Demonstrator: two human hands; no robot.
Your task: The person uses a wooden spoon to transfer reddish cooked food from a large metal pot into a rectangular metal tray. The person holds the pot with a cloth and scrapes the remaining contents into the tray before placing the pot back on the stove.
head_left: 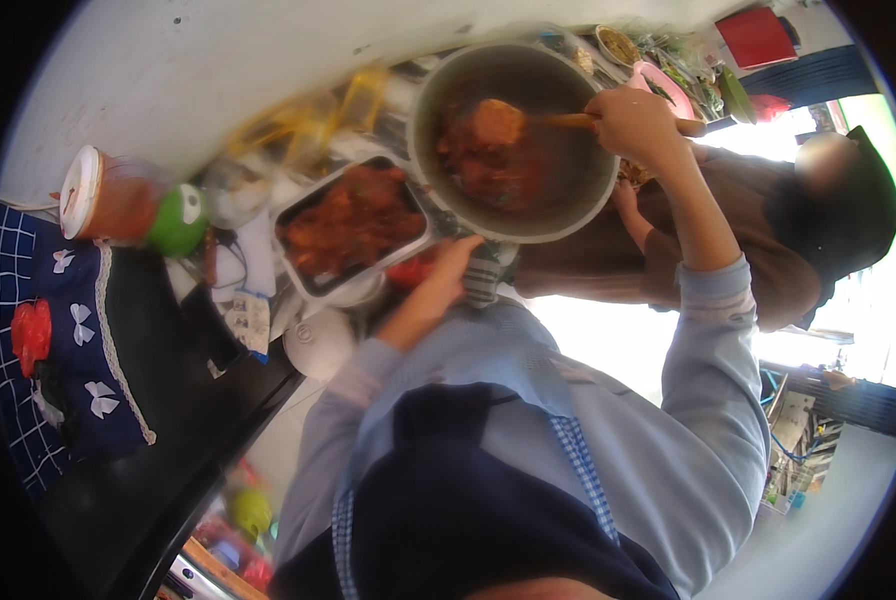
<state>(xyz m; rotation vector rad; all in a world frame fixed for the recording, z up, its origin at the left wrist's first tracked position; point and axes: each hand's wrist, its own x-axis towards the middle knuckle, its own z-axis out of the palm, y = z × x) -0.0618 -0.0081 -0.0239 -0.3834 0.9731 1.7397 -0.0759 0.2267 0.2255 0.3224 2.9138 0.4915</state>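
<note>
A large grey pot (423,130) holds dark red, saucy food (488,180), with more of it along its left side. My right hand (636,125) is wrapped round the wooden handle of a ladle (558,120). The ladle's bowl, coated in orange-red sauce, is over the food inside the pot. My left hand (448,275) is at the pot's lower left side, closed on a striped cloth (483,278); its fingers are partly hidden. Left of the pot, a rectangular metal tray (425,228) is filled with chunky red food (353,220).
A tub of red contents (118,200) and a green container (178,220) stand at the left. Near the wall lie blurred yellow items (313,115). Beyond the pot are a pink basin (668,88) and greens. Another person in brown (728,220) is close at the right.
</note>
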